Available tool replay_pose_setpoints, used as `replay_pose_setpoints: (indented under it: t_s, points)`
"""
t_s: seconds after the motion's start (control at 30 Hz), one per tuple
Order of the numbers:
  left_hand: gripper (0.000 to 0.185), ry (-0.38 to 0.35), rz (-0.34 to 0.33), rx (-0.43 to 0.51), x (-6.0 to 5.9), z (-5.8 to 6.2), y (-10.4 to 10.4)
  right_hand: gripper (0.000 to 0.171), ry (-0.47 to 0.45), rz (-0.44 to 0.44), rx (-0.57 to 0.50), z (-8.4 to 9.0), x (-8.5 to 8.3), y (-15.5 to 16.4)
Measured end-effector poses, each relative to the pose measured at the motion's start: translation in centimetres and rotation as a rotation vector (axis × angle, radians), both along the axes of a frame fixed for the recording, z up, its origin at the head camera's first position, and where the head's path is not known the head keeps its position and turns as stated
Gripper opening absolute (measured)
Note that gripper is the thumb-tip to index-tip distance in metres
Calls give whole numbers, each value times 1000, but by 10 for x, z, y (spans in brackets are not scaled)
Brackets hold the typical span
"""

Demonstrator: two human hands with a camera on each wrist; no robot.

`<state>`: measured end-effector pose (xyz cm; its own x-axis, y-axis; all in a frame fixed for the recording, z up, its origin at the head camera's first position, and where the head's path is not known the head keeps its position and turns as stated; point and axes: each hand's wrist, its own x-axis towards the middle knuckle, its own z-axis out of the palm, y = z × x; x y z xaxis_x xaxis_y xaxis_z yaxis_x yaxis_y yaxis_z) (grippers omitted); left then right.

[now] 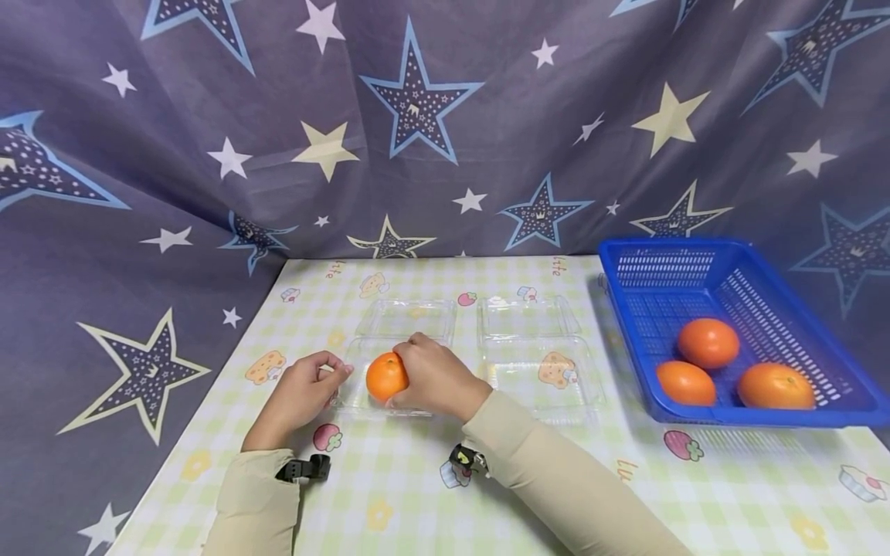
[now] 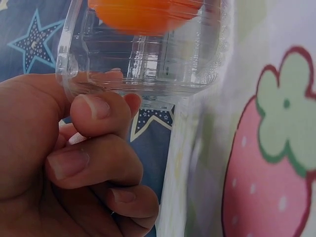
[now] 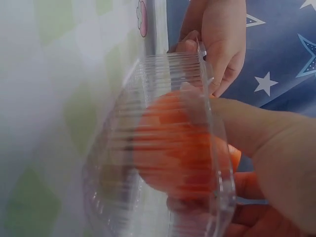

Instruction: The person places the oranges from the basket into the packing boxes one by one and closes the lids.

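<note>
My right hand grips an orange from its right side, down inside the base of a clear plastic clamshell box. Through the ribbed wall of the box, the right wrist view shows thumb and fingers spread around the fruit. At the left end of that box, my left hand pinches the rim between thumb and forefinger. The left wrist view has this hand's other fingers curled below the box corner, with the orange visible through the plastic.
Right of this box lies a second clear clamshell box, lid folded back. A blue plastic basket at the right holds three oranges. The table has a checked cloth; a star-patterned curtain hangs behind it.
</note>
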<state>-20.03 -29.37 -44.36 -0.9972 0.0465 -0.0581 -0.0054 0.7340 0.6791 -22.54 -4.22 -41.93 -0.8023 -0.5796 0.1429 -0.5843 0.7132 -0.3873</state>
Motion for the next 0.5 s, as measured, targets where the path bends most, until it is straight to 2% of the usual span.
replay_pose_setpoints:
  t_s: [0.5]
  points:
    - [33,-22,22,1,0,1,3,67,77,18,40,-3,0,-10]
